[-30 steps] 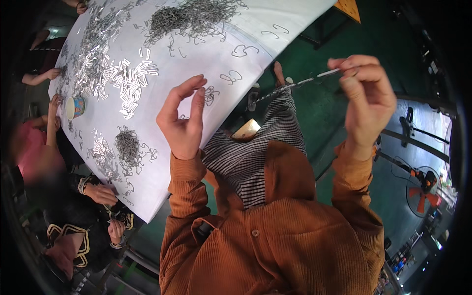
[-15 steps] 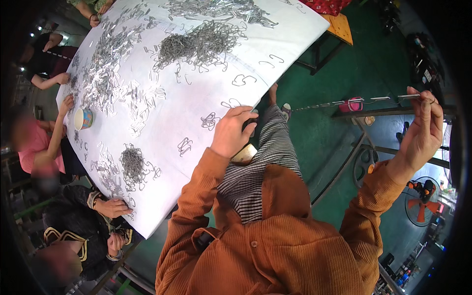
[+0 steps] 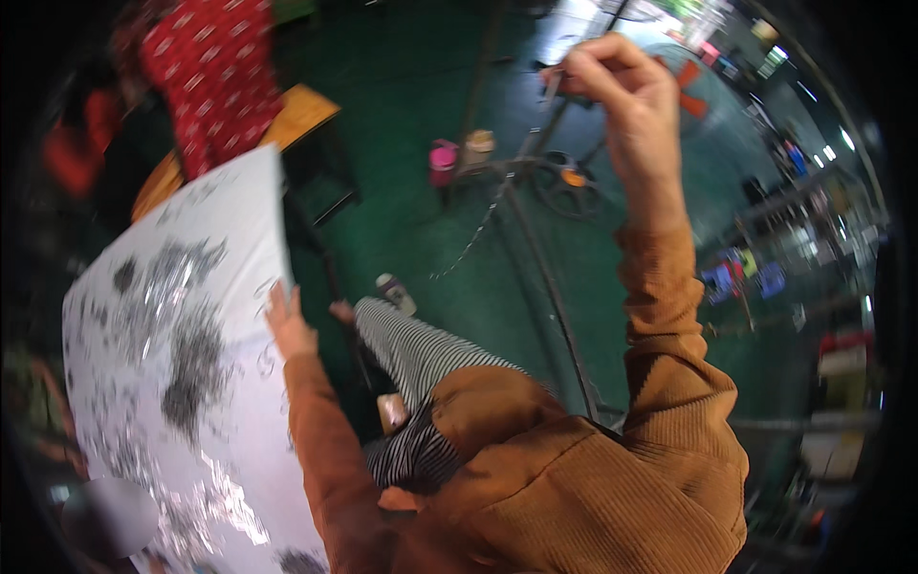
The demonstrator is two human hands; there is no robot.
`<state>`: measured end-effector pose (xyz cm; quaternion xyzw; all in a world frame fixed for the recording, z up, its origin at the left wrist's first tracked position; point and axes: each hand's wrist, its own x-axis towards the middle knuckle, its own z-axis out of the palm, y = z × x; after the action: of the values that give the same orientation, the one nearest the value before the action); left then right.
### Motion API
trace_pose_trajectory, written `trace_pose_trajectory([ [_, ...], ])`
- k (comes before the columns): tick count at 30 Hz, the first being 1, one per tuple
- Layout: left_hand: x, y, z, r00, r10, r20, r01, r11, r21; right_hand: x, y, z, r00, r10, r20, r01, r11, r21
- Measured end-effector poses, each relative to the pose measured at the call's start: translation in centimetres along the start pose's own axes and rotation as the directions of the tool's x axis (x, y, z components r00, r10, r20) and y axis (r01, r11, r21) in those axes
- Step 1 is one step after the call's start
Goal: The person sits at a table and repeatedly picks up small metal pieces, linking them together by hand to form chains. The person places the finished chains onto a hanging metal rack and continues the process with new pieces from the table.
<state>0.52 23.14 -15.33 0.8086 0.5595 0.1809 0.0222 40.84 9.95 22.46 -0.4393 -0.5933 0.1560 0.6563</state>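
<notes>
My right hand (image 3: pixel 631 100) is raised up at the right, its fingers pinched on the top end of a thin silver chain (image 3: pixel 507 187). The chain hangs in a slant down to the left, over the green floor, and its lower end is blurred. My left hand (image 3: pixel 292 325) lies at the edge of the white table (image 3: pixel 253 215), fingers stretched out and somewhat apart. A few bent wire hooks (image 3: pixel 266 359) lie beside that hand. Further in on the table is a dark heap of wire hooks (image 3: pixel 194 368), with shiny metal strips (image 3: pixel 172 292) beyond it.
A wooden bench (image 3: pixel 304 113) and a person in red patterned cloth (image 3: pixel 215 81) are past the table's far end. On the right stand a metal frame (image 3: pixel 545 277), a pink container (image 3: pixel 443 158) and a fan with orange blades (image 3: pixel 688 91). Striped trousers cover my legs (image 3: pixel 421 359).
My view has swung to the right, so the table now sits at the left. My right hand is higher in view with the chain slanting below it. My left hand's fingers are now stretched out.
</notes>
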Motion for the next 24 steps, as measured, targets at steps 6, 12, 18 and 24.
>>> trace_pose_trajectory([
  [6, 0.0, 2.1, -1.1, 0.994, 0.003, 0.112, -0.01, 0.998, 0.06, -3.7, -2.6, -4.4, 0.972, 0.071, -0.226, -0.108, 0.982, -0.156],
  [12, -0.2, 1.8, -0.9, 0.987, -0.022, 0.159, 0.009, 0.997, 0.081, -6.1, -7.3, -9.7, 0.914, -0.065, -0.401, -0.062, 0.953, -0.297],
  [18, 0.2, 4.2, -0.3, 0.976, -0.027, 0.216, 0.058, 0.989, -0.137, -7.2, -14.1, -13.8, 0.829, -0.143, -0.541, -0.272, 0.742, -0.613],
  [24, 0.8, 3.4, -1.5, 0.998, -0.056, 0.016, 0.058, 0.981, -0.183, -9.5, -11.1, -17.7, 0.823, 0.048, -0.566, -0.378, 0.789, -0.484],
])
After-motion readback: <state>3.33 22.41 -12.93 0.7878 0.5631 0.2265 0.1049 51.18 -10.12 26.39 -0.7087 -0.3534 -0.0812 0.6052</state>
